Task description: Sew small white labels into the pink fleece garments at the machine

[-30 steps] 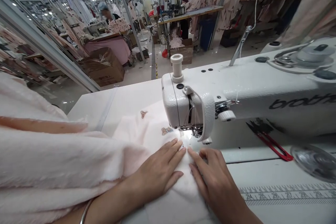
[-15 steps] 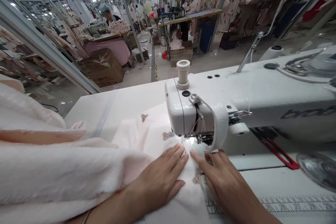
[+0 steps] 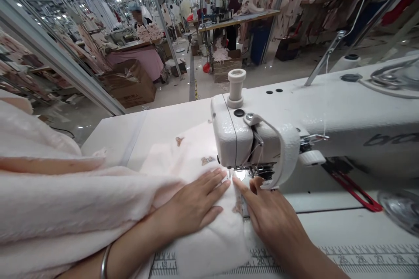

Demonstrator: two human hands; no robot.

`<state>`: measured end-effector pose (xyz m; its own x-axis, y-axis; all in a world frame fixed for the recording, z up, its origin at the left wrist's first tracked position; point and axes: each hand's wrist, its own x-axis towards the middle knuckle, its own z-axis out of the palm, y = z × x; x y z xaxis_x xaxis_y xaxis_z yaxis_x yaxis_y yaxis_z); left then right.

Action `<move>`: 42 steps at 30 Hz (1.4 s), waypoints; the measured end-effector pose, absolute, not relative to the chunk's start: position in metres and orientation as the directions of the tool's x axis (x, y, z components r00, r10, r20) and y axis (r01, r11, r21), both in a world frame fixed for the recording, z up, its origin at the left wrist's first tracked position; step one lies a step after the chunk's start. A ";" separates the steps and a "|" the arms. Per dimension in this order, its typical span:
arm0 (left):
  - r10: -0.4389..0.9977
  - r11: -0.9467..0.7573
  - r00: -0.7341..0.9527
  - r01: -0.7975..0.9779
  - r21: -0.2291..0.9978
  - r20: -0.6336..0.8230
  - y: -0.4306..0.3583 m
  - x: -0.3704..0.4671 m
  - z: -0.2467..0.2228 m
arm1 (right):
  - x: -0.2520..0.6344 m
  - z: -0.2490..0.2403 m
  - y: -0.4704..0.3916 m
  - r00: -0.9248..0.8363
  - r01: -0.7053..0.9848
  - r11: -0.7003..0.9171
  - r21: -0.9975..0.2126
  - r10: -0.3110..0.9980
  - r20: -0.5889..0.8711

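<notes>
The white surface [image 3: 113,135] carries your sewing machine [image 3: 327,111] at 3 o'clock. Your pale pink fabric [image 3: 98,200] runs from plush folds at 9 o'clock to the machine's needle end. Hands near, apart: your left hand [image 3: 199,202] lies flat on cloth; your right hand [image 3: 276,216] puts its index finger at the edge, any pinch hidden. Judged step: guiding cloth; next move calls for level cloth, fingertips clear. Small bear-like prints [image 3: 208,160] dot the pile.

One foreground sewing machine [image 3: 288,111], one snipper [image 3: 373,206], one bangle [image 3: 104,261]
</notes>
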<state>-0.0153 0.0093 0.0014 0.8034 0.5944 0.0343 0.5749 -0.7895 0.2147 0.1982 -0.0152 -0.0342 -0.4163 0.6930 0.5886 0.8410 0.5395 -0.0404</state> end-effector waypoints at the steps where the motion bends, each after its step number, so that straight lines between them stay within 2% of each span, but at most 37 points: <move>1: 0.598 -0.789 0.801 0.579 0.205 0.040 0.009 -0.015 0.000 | 0.198 -0.033 -0.014 -0.420 0.840 0.541 -0.043 0.698 0.579; 9: 0.609 -0.778 0.793 0.597 0.194 0.002 0.010 -0.013 0.005 | 0.200 -0.031 -0.012 -0.450 0.854 0.521 -0.014 0.750 0.484; 18: 0.627 -0.753 0.778 0.616 0.231 -0.034 0.012 -0.010 0.010 | 0.206 -0.036 -0.019 -0.427 0.826 0.552 -0.114 0.744 0.513; 25: 0.666 -0.718 0.745 0.653 0.240 -0.035 0.025 -0.011 0.008 | 0.204 -0.036 -0.014 -0.426 0.862 0.503 -0.069 0.791 0.440; 35: 0.669 -0.729 0.744 0.652 0.209 0.011 0.024 -0.010 0.006 | 0.204 -0.029 -0.034 -0.419 0.805 0.545 -0.235 0.802 0.425; 39: 0.657 -0.739 0.754 0.642 0.203 0.009 0.023 -0.012 0.006 | 0.194 -0.032 -0.043 -0.421 0.812 0.557 -0.174 0.766 0.486; 42: 0.689 -0.715 0.724 0.668 0.206 0.045 0.025 -0.011 0.002 | 0.170 -0.037 -0.047 -0.383 0.860 0.495 -0.126 0.788 0.482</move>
<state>-0.0109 0.0253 0.0020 0.7235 0.6888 0.0453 0.6679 -0.7151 0.2063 0.1699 -0.0467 -0.0367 -0.3830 0.7883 0.4816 0.8599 0.4947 -0.1259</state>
